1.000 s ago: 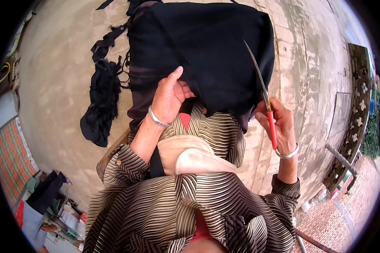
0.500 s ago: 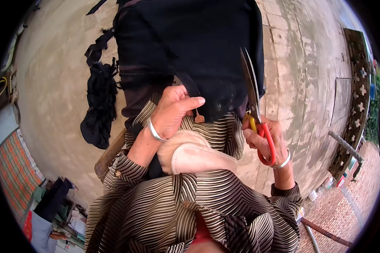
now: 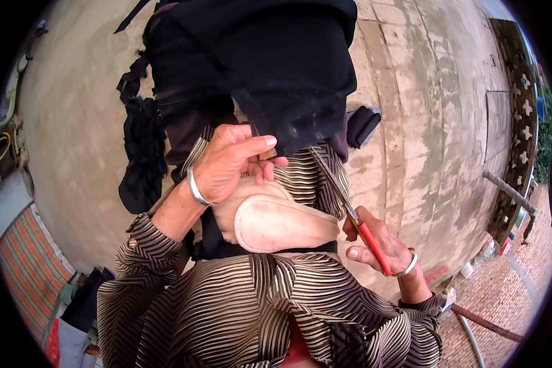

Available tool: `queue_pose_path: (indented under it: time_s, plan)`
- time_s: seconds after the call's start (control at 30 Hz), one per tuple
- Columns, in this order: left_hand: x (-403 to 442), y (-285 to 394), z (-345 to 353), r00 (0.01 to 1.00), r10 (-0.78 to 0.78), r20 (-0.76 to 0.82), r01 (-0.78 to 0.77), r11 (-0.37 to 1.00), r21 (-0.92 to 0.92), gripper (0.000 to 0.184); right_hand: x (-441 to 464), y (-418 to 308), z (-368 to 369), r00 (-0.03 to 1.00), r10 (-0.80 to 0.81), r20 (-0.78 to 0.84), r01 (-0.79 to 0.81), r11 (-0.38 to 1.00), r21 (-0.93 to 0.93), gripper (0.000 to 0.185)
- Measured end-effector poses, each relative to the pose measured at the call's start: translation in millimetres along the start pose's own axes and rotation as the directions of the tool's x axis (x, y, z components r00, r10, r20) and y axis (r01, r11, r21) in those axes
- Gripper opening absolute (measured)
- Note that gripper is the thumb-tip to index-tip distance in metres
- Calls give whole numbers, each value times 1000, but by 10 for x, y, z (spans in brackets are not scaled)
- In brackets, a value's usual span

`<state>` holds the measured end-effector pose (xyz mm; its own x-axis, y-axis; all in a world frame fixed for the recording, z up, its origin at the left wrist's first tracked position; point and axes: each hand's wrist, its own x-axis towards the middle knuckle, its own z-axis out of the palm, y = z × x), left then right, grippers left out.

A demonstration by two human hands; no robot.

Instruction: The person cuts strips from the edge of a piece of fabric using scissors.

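Note:
Black cloth (image 3: 276,67) lies spread across the lap, with the bottom edge of one flap hanging toward me. My left hand (image 3: 230,159) pinches that edge between thumb and fingers; a small brownish piece (image 3: 267,156) shows beside the thumb. Scissors with red grips (image 3: 374,248) are in my right hand (image 3: 383,242), fingers around the handles. Their blades point up and left, and the tips reach the cloth's lower edge, to the right of my left hand. Whether the tips touch the cloth I cannot tell. A pale padded piece (image 3: 282,224) rests on the lap below my hands.
A heap of black cloth scraps (image 3: 142,159) lies on the concrete floor (image 3: 80,135) at left. To the right of the lap is a folded dark bundle (image 3: 363,126). A striped mat (image 3: 30,257) is at far left, and a low wall with cross-shaped holes (image 3: 524,107) stands at right.
The scissors have swung from pointing upward to pointing up-left, and their tips are now at the cloth's edge. My right hand is lower. The dark bundle at right has come into view.

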<state>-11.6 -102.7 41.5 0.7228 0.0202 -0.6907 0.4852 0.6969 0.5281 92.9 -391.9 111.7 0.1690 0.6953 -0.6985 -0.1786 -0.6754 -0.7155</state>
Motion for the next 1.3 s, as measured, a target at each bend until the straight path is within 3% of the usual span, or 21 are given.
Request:
queue_pose_path:
  time_s: [0.07,0.13,0.33,0.4,0.6,0.8,0.93,1.17,1.3]
  plan:
    - [2,21,-41,999,-16,33,15,1000,8,20,-28,100,25,997,43,61,-33,988,-152,59]
    - [-9,23,-19,997,-40,64,40,999,10,19,-28,-10,57,998,52,46,-48,995,-86,58]
    - [-70,30,-5,997,-73,21,73,997,-29,16,22,-105,59,971,133,198,-131,991,-20,55]
    - [-90,36,2,997,-64,43,63,998,25,16,50,-47,78,986,-15,168,7,999,46,51]
    - [-91,-2,-26,997,-28,78,30,999,-24,20,189,-163,105,986,-105,126,95,992,80,50]
    - [-91,-24,3,995,-10,101,11,1000,-15,20,249,-220,125,984,-62,164,77,993,-89,50]
    - [-71,-71,37,995,8,97,-7,1000,-15,19,292,-301,142,984,-127,128,135,989,-59,54]
    - [-44,-78,53,993,32,112,-28,999,-37,17,378,-326,167,987,-93,133,102,993,-56,58]
    - [-31,-112,51,992,44,117,-38,998,-49,17,385,-245,236,992,-118,50,120,992,-44,56]
